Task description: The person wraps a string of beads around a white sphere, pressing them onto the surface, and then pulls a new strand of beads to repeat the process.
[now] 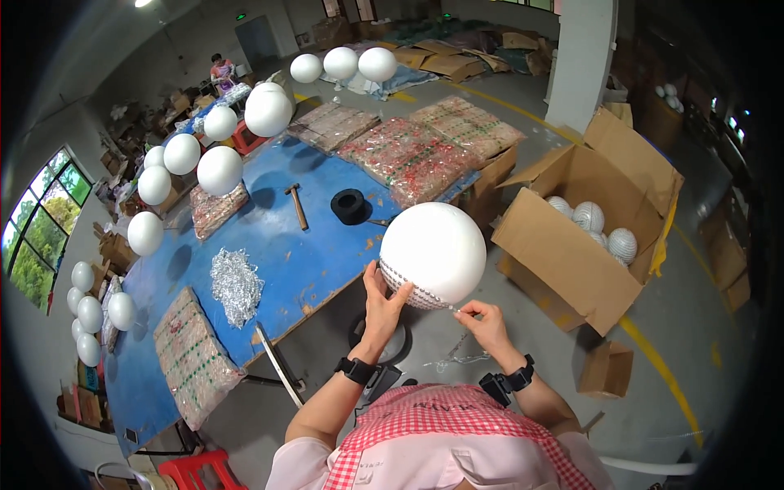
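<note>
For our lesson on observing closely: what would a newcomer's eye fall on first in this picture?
First, the big white ball at centre, steadied by the left hand while the right hand works a beaded strip along its underside. Next, the row of white balls lining the blue table, and the open cardboard box of shiny balls at right.

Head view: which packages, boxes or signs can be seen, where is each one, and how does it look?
Open box: floor, right of the table; brown cardboard, holding silvery balls.
Small box: floor, below the open box; brown.
Wrapped packs: table's far end; flat, clear film, red-green contents.
Near pack: table's near left corner; flat.
Sign: far wall above a door; small, green.
</note>
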The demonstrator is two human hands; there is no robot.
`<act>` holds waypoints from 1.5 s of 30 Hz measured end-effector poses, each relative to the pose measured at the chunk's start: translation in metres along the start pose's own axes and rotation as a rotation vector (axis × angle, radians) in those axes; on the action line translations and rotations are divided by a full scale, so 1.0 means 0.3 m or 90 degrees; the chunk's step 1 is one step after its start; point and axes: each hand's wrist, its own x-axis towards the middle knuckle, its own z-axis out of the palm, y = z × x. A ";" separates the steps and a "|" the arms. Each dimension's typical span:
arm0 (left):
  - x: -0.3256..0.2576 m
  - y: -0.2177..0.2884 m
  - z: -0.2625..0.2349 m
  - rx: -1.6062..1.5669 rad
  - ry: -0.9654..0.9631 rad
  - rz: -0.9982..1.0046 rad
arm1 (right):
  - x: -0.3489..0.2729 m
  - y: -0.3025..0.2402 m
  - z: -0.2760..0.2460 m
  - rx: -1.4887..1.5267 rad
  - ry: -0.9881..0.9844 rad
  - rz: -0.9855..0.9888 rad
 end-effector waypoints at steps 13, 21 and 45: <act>0.051 -0.014 -0.055 0.242 -0.028 0.035 | -0.027 -0.090 0.081 -0.024 0.087 0.006; 0.057 -0.022 -0.092 0.352 -0.124 0.085 | -0.069 -0.199 0.086 -0.029 0.089 -0.080; 0.104 0.018 -0.087 0.158 -0.188 0.039 | -0.101 -0.019 -0.017 0.052 0.019 0.070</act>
